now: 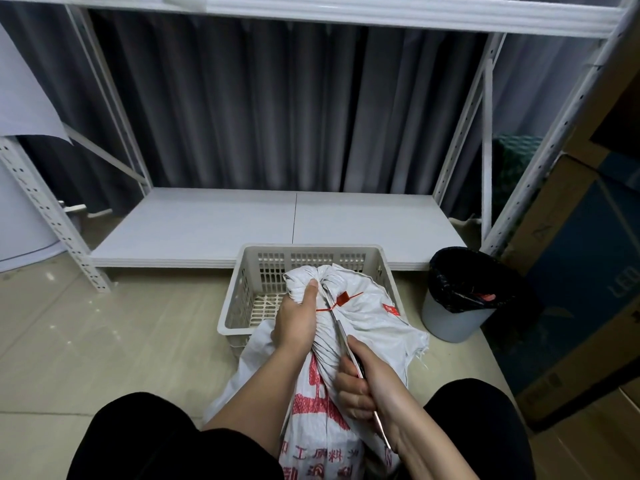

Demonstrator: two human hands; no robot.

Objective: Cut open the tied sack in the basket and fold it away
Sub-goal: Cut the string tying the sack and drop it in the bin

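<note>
Knees in black at six o'clock, and between them the white woven sack with its red print runs up from your lap toward twelve, its gathered neck leaning over the near rim of the pale slotted basket. Your left hand has its fingers curled round the bunched neck, thumb up along the folds. Your right hand is closed round the scissors, blades pointing to twelve, and the tips sit right at the red tie!

Where does that leave you? The tie looks unbroken, looped round the neck with its tag sticking out toward two o'clock, so I'd judge the cut is only just being lined up. Opening the sack and folding it away are both ahead of you.

Count it off: one sack, one basket, one red tie, one pair of scissors, two hands, both busy. Over at three o'clock stands one bin with a black liner, something red inside that I can't make out. One low white shelf runs across at twelve, and cardboard boxes stack up far right.
</note>
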